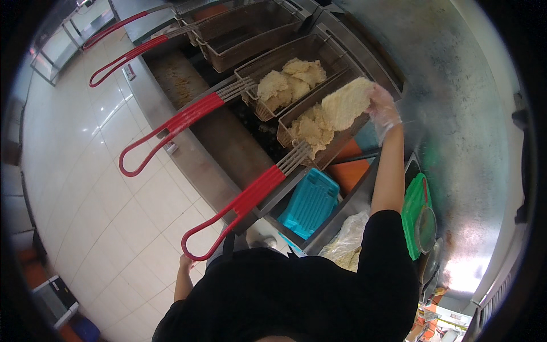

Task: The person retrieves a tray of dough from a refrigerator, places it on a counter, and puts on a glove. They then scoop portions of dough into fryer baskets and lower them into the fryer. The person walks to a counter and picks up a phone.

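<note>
My right hand (pixel 383 107), in a clear plastic glove, grips one edge of a flat, pale breaded cutlet (pixel 347 104). The cutlet hangs over the nearest wire fry basket (pixel 331 157), its far end by other breaded pieces (pixel 311 128) lying inside. Beside this basket is a second fry basket (pixel 267 112) holding several breaded pieces (pixel 290 81). My left hand (pixel 186 262) is low at my side, by the looped end of the nearest basket's red handle (pixel 239 205). Its fingers are partly hidden, so whether it grips the handle is unclear.
Further off sit more fry baskets (pixel 252 36), their red handles (pixel 141 53) jutting over the fryer's front edge (pixel 192 171). A blue ridged plastic tray (pixel 310 203) and a plastic bag of crumb-like material (pixel 348 248) are near my body. A strainer (pixel 425 231) hangs at right.
</note>
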Motion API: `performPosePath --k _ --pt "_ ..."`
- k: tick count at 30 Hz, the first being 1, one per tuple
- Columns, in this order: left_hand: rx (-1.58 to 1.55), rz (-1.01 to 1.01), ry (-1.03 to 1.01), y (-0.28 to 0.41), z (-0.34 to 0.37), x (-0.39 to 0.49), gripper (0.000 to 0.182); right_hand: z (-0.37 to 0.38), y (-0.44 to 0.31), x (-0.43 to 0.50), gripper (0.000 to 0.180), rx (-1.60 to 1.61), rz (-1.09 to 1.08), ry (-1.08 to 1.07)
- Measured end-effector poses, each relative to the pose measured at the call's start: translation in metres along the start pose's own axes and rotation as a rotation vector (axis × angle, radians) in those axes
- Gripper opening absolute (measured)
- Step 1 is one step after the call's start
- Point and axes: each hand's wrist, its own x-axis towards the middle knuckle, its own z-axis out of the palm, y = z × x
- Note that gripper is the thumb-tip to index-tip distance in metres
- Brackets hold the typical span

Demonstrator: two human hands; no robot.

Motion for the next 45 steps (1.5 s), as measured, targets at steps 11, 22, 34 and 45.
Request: performPosePath --k 11,22,34,45 --pt "0.111 0.121 -0.136 0.045 0.014 0.013 0.035 -0.066 0.046 -0.160 0.013 -0.835 -0.584 0.872" --pt "0.485 0.257 -0.253 0.080 0.094 -0.005 0.033 -0.172 0.317 -0.524 0.067 -0.915 0.887 0.665" --pt "0.468 0.229 -0.262 0.029 0.118 -0.024 0.029 -0.131 0.251 -0.536 0.073 -0.927 0.733 0.628" --pt "0.468 0.136 -0.095 0.007 0.075 -0.006 0.023 -0.096 0.178 -0.518 0.051 -1.000 0.545 0.812"
